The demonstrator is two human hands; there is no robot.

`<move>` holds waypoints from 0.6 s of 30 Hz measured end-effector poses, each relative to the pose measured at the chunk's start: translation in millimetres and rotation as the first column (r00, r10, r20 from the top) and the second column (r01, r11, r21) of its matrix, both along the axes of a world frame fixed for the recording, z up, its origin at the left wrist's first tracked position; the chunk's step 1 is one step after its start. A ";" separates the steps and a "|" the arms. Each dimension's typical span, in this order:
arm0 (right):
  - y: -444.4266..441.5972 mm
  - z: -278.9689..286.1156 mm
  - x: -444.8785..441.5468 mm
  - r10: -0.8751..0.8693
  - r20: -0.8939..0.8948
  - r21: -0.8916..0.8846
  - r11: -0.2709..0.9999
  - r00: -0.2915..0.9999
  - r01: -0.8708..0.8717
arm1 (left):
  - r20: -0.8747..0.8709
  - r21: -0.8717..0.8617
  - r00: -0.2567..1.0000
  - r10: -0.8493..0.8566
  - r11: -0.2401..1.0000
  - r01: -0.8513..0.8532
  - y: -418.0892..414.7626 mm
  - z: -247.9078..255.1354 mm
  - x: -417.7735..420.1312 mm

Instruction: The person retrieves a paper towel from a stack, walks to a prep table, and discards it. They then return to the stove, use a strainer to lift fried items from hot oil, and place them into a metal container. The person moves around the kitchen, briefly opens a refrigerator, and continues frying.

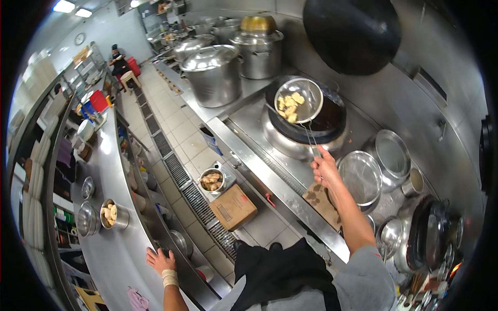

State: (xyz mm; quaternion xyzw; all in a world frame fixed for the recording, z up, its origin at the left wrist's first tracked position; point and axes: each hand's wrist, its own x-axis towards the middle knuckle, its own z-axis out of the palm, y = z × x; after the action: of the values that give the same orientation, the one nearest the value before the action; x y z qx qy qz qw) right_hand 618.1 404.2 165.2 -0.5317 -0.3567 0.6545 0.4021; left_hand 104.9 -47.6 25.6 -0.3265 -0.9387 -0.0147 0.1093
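Note:
My right hand (326,168) grips the handle of a wire-mesh strainer (310,102). Several pale yellow food pieces (290,105) lie in its mesh, above a dark wok (337,110) on the steel range. My left hand (160,261) rests with fingers spread on the edge of the long steel counter (128,248), holding nothing. Beyond it on that counter stands a steel pot (121,217) with pale food pieces inside, beside some steel bowls (88,219). A round, flat mesh strainer (360,179) lies near my right forearm.
Large lidded stockpots (214,81) stand beyond the wok. A cardboard box (234,208) and a pot of raw-looking meat (211,182) are low in the aisle, near a floor drain grate (194,198). Right of me are a ladle (391,233) and another wok (420,233). A person (118,62) sits far off.

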 end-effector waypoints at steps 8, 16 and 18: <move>7.3 7.1 1.8 -0.020 -0.059 -0.018 1.000 0.998 0.019 | 0.011 0.029 1.000 0.004 1.000 -0.004 3.7 0.9 -1.9; 12.7 6.7 4.0 -0.007 -0.164 -0.054 0.999 0.987 -0.002 | -0.015 0.038 1.000 -0.010 0.999 0.010 -0.3 -2.5 -4.3; 12.3 8.2 4.8 -0.032 -0.182 -0.068 0.997 0.983 0.019 | -0.017 0.028 1.000 -0.013 1.000 0.014 -0.5 -3.3 -5.4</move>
State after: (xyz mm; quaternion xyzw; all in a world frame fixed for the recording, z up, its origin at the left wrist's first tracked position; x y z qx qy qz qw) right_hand 622.9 416.5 173.4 -0.4870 -0.2895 0.7068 0.4235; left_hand 99.5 -48.1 22.2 -0.3314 -0.9353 -0.0259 0.1216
